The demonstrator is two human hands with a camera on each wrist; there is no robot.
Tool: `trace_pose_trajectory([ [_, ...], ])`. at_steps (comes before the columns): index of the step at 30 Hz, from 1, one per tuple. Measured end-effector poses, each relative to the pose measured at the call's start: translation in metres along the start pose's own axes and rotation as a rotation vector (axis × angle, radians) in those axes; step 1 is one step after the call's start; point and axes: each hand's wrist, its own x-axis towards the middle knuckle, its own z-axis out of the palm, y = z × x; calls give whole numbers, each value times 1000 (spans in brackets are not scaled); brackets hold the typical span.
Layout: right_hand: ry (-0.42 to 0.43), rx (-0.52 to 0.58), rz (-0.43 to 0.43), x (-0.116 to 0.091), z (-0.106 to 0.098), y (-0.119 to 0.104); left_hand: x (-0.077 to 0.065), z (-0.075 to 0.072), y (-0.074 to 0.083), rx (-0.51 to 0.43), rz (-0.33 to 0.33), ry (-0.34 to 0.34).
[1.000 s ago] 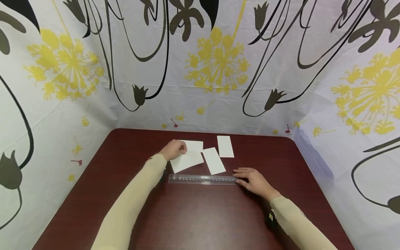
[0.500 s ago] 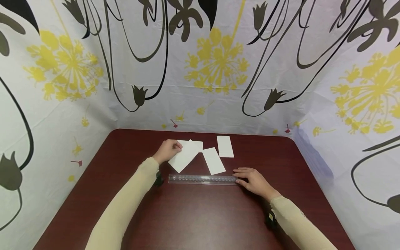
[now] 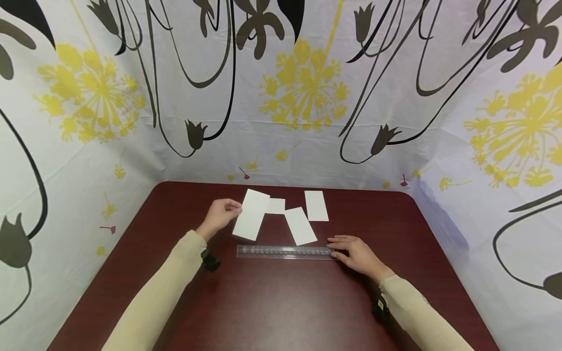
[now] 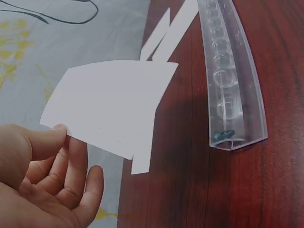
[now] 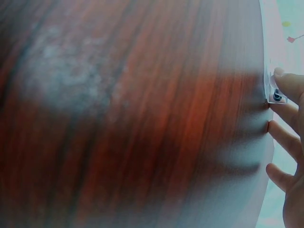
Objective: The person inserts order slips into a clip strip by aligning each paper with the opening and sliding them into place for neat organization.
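In the head view my left hand (image 3: 219, 214) pinches the left edge of a white paper card (image 3: 251, 214). The left wrist view shows the thumb lying on the card's (image 4: 109, 104) edge, with the other fingers curled below. My right hand (image 3: 357, 253) holds the right end of a clear plastic strip (image 3: 281, 252), thumb and forefinger around it. Up close, the strip (image 4: 251, 109) is a long angled trough with a row of round clear shapes and a small dark bit inside its end.
Behind the held card lies another white card (image 3: 275, 206), partly covered. Two more rest to its right, a slanted card (image 3: 301, 226) and a far card (image 3: 316, 205). The dark red table (image 3: 281, 302) is bordered by a patterned cloth (image 3: 263, 151).
My left hand has drawn the card leftward and turned it more upright, uncovering part of the card behind it. My right hand and the strip have stayed put.
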Motion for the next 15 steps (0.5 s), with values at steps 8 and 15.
trace_pose_trajectory([
  [8,2,-10,-4,0,1,0,-20,-15,-5,-150,-144,-28],
  [15,7,1,-2,0,1,-1,-35,-28,-16,-182,-213,-83],
])
